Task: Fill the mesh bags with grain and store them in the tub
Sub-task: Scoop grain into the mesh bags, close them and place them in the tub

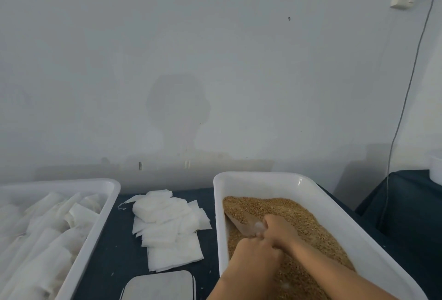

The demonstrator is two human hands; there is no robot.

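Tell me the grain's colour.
Golden brown grain, filling the right white tub; head view.

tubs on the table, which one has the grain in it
The right tub, where both hands work in loose brown grain. The left tub holds only white bags.

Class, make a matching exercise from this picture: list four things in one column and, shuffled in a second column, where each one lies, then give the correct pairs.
Things
1. golden-brown grain
2. loose pile of flat empty white mesh bags
3. filled white mesh bags
4. flat grey scale

Places
A. in the left white plastic tub
B. bottom edge, between the tubs
C. in the right white plastic tub
D. on the dark tablecloth, between the tubs

Pairs: 1-C, 2-D, 3-A, 4-B
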